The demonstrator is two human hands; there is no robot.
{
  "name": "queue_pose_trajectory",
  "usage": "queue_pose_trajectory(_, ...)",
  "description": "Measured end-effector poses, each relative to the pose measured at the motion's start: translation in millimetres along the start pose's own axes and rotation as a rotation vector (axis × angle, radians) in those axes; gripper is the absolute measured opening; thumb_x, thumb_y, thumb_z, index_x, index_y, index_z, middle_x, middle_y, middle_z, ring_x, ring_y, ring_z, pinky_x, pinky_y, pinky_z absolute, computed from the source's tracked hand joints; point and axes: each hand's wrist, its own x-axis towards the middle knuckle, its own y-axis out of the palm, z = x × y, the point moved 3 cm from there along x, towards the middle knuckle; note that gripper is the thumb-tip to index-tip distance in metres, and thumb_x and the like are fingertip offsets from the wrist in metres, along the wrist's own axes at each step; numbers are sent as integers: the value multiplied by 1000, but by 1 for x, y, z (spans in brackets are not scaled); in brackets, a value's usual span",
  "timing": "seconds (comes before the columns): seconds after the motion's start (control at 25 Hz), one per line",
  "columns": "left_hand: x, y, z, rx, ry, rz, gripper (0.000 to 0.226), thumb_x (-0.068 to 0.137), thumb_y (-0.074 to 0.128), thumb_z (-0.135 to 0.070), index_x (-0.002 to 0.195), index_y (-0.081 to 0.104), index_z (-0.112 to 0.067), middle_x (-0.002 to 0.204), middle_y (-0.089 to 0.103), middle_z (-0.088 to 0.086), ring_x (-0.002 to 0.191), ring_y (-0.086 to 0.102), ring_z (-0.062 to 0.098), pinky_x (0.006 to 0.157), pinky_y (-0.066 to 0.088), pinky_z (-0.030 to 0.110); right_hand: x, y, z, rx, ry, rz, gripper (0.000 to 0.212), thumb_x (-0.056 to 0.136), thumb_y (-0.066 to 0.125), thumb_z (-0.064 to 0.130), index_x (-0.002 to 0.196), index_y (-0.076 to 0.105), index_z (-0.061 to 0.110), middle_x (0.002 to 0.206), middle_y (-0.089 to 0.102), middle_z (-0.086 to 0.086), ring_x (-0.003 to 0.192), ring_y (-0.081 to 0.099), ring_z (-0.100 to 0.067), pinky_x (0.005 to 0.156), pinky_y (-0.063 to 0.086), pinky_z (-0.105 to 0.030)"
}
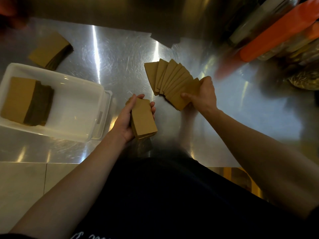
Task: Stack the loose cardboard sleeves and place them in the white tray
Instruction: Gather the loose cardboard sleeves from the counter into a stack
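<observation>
My left hand (124,118) grips a squared stack of brown cardboard sleeves (143,118) just above the steel table, right of the white tray (77,94). My right hand (202,95) holds a fanned bunch of several sleeves (170,80), thumb on top of their near ends; the fan spreads up and to the left. Inside the tray, at its left end, lies a thick stack of sleeves (22,99). Another stack of sleeves (50,49) rests on the table behind the tray.
The steel table (117,54) ends at a near edge close to my body. Orange-lidded containers and jars (276,37) crowd the far right corner. Tiled floor (22,183) shows at lower left.
</observation>
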Motion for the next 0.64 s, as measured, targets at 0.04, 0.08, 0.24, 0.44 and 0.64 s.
queue_pose_trajectory(0.04, 0, 0, 0, 1, -3, -2, 45, 78, 75, -44, 115, 62, -23, 110, 69, 15, 94, 69, 27, 78, 58, 41, -4, 0, -2, 87, 13, 18, 71, 67, 86, 40, 111, 35, 17, 109, 50, -2, 94, 54, -18, 65, 49, -24)
queue_pose_trajectory(0.08, 0, -1, 1, 4, -8, -6, 43, 80, 74, -44, 115, 62, -23, 110, 69, 15, 94, 69, 27, 79, 58, 41, -8, -1, -3, 154, 17, 19, 69, 69, 86, 38, 109, 33, 19, 108, 51, -1, 89, 56, -14, 58, 47, -18)
queue_pose_trajectory(0.24, 1, -3, 4, 16, -21, -22, 39, 84, 70, -45, 116, 63, -23, 112, 70, 16, 96, 69, 27, 80, 58, 42, -20, -5, -7, 201, 4, -42, 71, 71, 85, 37, 119, 36, 17, 110, 51, 2, 88, 55, -10, 54, 41, -8)
queue_pose_trajectory(0.44, 1, -2, 3, 16, -21, -18, 43, 81, 74, -44, 117, 63, -23, 112, 70, 16, 96, 69, 28, 80, 57, 43, -13, 5, -2, 135, 16, 92, 77, 71, 83, 43, 130, 44, 11, 123, 53, -4, 94, 51, -12, 55, 38, -10)
queue_pose_trajectory(0.64, 0, -3, 1, 29, -6, -26, 48, 77, 77, -43, 118, 62, -23, 111, 70, 16, 95, 70, 28, 80, 57, 43, -14, 17, 8, 40, 100, 37, 84, 71, 81, 46, 135, 39, 9, 130, 39, -10, 112, 50, -25, 86, 51, -31)
